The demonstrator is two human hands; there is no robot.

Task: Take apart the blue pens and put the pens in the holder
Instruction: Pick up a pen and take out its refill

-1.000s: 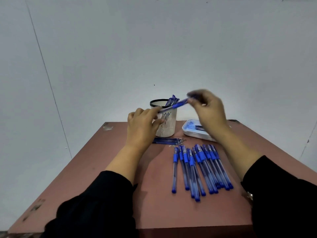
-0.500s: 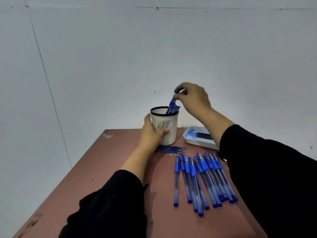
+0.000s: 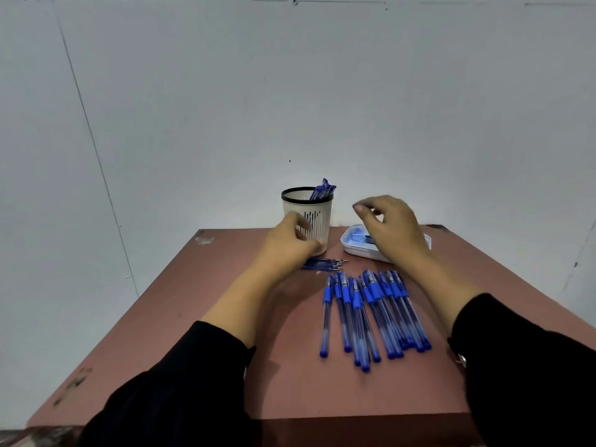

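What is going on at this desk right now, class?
A person is sorting blue pens. The left hand rests against the white holder, which has a few pens in it. The right hand hovers empty over the white tray. A row of pens waits on the table, beside loose refills.
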